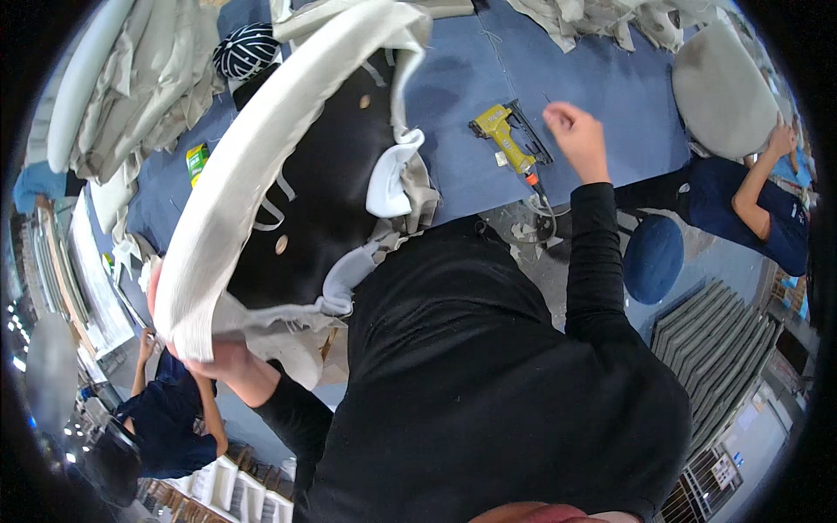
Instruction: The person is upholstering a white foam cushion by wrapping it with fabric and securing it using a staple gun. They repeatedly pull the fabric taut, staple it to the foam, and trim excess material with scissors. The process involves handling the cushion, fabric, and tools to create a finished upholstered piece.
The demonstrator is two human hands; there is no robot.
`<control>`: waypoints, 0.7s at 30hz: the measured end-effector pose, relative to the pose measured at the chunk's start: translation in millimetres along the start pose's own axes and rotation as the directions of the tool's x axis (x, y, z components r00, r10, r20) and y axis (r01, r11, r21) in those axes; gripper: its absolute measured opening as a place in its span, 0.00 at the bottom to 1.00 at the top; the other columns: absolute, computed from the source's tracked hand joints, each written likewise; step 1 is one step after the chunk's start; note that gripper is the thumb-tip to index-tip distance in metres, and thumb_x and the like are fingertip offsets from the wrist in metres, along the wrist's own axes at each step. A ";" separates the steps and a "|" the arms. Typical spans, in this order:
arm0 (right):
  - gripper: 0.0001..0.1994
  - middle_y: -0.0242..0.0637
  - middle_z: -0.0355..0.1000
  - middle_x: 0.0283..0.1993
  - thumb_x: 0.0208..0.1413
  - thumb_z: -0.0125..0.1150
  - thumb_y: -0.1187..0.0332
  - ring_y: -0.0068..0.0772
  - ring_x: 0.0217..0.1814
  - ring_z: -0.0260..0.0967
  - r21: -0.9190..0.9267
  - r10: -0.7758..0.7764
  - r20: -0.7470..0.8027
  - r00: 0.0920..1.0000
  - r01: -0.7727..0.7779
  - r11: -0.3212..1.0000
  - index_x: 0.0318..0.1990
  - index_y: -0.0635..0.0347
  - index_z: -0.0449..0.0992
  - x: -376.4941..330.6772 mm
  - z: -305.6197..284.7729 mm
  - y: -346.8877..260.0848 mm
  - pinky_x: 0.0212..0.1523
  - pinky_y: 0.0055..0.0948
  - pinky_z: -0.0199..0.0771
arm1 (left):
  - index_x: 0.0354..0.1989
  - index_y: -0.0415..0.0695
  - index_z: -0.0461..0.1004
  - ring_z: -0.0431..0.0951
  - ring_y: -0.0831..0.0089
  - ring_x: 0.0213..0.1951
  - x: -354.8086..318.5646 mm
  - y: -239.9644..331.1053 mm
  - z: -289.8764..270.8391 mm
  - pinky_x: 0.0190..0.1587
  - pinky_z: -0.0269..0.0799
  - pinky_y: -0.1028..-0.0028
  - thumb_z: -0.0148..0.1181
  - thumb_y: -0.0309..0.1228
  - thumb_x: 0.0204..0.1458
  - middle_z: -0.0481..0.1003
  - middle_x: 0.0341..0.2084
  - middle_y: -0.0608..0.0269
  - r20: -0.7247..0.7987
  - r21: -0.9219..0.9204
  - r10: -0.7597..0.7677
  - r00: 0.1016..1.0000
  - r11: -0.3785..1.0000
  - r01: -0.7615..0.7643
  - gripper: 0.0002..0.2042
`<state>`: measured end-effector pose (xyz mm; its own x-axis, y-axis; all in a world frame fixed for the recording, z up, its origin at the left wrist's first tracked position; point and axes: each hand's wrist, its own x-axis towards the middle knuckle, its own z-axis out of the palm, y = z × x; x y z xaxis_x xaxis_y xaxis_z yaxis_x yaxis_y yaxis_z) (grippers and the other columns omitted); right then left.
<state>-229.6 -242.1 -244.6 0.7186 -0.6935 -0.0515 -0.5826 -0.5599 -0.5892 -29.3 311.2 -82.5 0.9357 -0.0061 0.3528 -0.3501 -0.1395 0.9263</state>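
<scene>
Cushion (316, 196), one; stapler (504, 138), one.

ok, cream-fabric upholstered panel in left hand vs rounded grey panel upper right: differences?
The cream-fabric upholstered panel shows its black backing and ruffled fabric edges; the rounded grey panel shows a smooth face. The cream panel is in the wearer's left hand; a co-worker's hand is at the grey panel's edge. Both have curved outlines.

left hand (228, 361) low, right hand (577, 138) curled

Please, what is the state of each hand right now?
Left hand: closed, holding the cushion.
Right hand: closed; whether it holds anything cannot be told.
</scene>
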 end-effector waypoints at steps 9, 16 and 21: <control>0.24 0.41 0.86 0.37 0.63 0.72 0.49 0.50 0.39 0.85 -0.476 0.098 0.231 0.968 0.025 0.879 0.64 0.44 0.83 -93.6 140.6 41.3 0.40 0.47 0.82 | 0.76 0.28 0.59 0.74 0.46 0.71 -37.3 51.0 44.8 0.74 0.73 0.50 0.52 0.78 0.52 0.68 0.70 0.35 -0.175 0.273 -0.017 0.984 0.960 0.065 0.61; 0.22 0.32 0.84 0.45 0.63 0.71 0.51 0.42 0.50 0.82 -0.295 -0.070 0.170 0.983 0.119 0.948 0.63 0.40 0.84 -120.2 170.5 72.6 0.52 0.46 0.77 | 0.71 0.28 0.65 0.78 0.44 0.66 -34.6 71.8 85.7 0.72 0.73 0.50 0.62 0.66 0.54 0.75 0.64 0.33 -0.073 0.272 -0.075 0.994 0.958 0.093 0.52; 0.20 0.33 0.78 0.60 0.58 0.75 0.58 0.45 0.64 0.75 -0.172 -0.278 0.091 0.956 0.290 0.941 0.59 0.38 0.85 -132.5 168.4 73.5 0.63 0.48 0.70 | 0.66 0.27 0.72 0.81 0.52 0.61 -29.1 100.8 109.5 0.69 0.74 0.55 0.63 0.56 0.56 0.79 0.60 0.38 -0.065 0.543 -0.142 0.988 0.825 0.155 0.42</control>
<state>-303.7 -115.0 -416.9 0.8837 -0.4662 0.0410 -0.4054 -0.8063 -0.4307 -87.0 188.9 -13.9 0.9711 0.0784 0.2254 -0.1206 -0.6538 0.7470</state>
